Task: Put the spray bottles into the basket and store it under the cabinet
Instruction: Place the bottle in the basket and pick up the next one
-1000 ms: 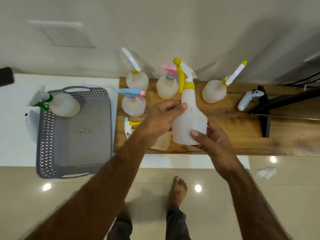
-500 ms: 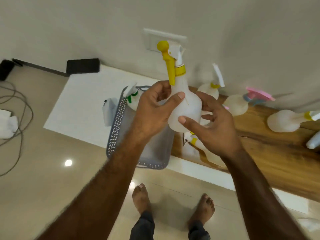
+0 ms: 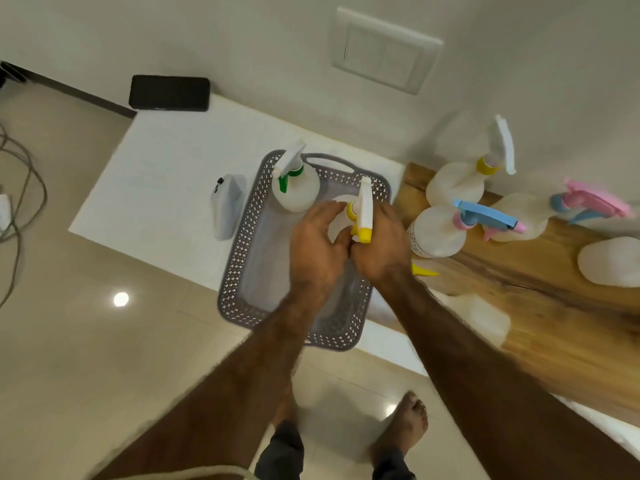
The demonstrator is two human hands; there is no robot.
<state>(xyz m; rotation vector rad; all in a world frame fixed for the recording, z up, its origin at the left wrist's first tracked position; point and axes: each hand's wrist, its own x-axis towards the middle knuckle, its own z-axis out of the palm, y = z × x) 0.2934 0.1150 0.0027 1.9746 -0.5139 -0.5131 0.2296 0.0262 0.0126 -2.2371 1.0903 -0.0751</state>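
Observation:
A grey perforated basket [image 3: 239, 271] sits on the white counter. A bottle with a green trigger [image 3: 294, 183] stands in its far corner. Both hands hold a white bottle with a yellow trigger [image 3: 362, 216] inside the basket, beside the green one. My left hand [image 3: 313, 252] grips its left side and my right hand [image 3: 382, 247] its right side; the bottle's body is mostly hidden. On the wooden board [image 3: 554, 306] to the right stand a yellow-collared bottle [image 3: 457, 183], a blue-and-pink one [image 3: 440, 232], a pink-topped one [image 3: 519, 216] and another white bottle [image 3: 609, 261].
A white device [image 3: 227, 209] lies on the counter left of the basket. A black block [image 3: 169, 93] rests by the wall, under a wall switch plate [image 3: 384, 51]. Cables [image 3: 17, 188] lie on the floor at left. My bare feet [image 3: 401, 427] stand on glossy tiles.
Both hands have lowered the yellow-trigger bottle from chest height down into the basket beside the green-trigger bottle. The view has swung further left and down.

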